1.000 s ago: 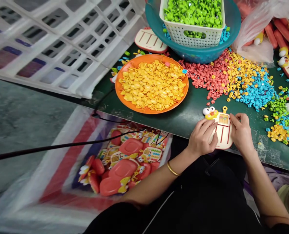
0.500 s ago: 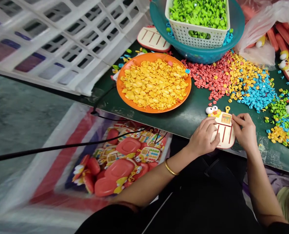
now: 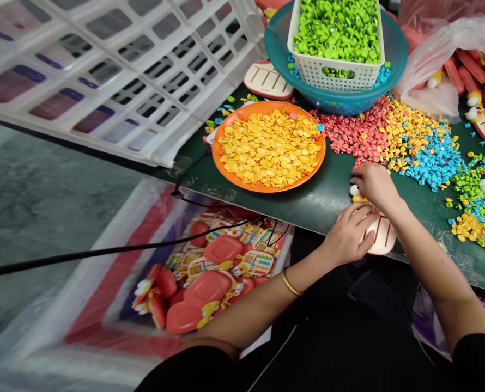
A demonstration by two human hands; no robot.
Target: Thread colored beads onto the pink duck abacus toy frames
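A cream toy panel (image 3: 382,235) with red grooves lies near the table's front edge, with a white-eyed, yellow toy head (image 3: 355,195) at its far end. My left hand (image 3: 346,234) grips the panel's left side, fingers over its upper part and thumb on its face. Reaching across above the panel, my right hand (image 3: 376,186) has its fingers bent together beside the toy head, close to the red pieces (image 3: 352,133). Whatever its fingertips hold, if anything, is hidden. The panel's upper part is mostly covered by my hands.
An orange plate (image 3: 214,155) of yellow pieces stands left of my hands. Behind are a teal basin (image 3: 398,60) and white basket (image 3: 340,76) of green pieces. Blue pieces (image 3: 434,163) lie right. A white crate (image 3: 164,155) leans left; a black cable (image 3: 103,253) crosses below.
My right hand has left the panel's right side and moved up and left, past the toy head towards the red pieces. My left hand stays on the panel. The view has shifted slightly.
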